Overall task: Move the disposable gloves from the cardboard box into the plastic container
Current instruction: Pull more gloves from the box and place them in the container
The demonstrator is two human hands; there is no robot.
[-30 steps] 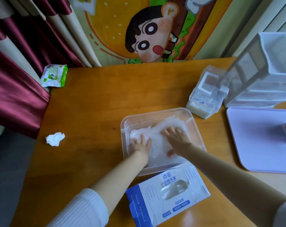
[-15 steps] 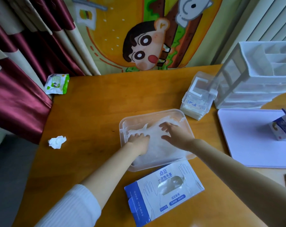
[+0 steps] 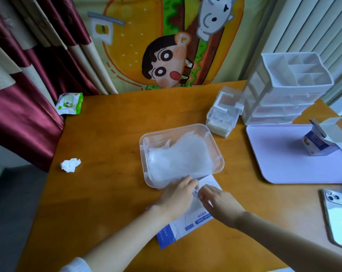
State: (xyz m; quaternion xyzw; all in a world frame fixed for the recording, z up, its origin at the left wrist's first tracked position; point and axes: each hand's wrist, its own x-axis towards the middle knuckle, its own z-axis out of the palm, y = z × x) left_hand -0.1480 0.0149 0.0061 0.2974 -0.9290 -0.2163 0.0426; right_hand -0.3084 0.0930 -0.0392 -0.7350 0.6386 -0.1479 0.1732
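View: head camera, looking down at the table (image 3: 107, 134).
Gloves: a loose, see-through heap (image 3: 180, 158) fills the plastic container (image 3: 221, 160) in the middle of the table; a thin clear film shows between the two hands, over the box.
Cardboard box: blue and white (image 3: 186, 225), lying flat at the near edge of the container and touching it, mostly covered by the hands.
Just changed: half a second ago both hands were inside the container, pressing the heap down; now both have pulled back to the box.
Left hand: (image 3: 177, 196) rests on the far left part of the box, fingers lying forward and fairly straight.
Right hand: (image 3: 218, 201) sits over the box's middle with fingers bent; blur hides whether they pinch a glove.
Meaning for the task: one batch looks settled in the container, and the hands are probably going for the next one.
Nearby: crumpled tissue (image 3: 70, 164) and wipes packet (image 3: 69, 104) to the left; purple tray (image 3: 280, 163) and phone (image 3: 338, 214) to the right.
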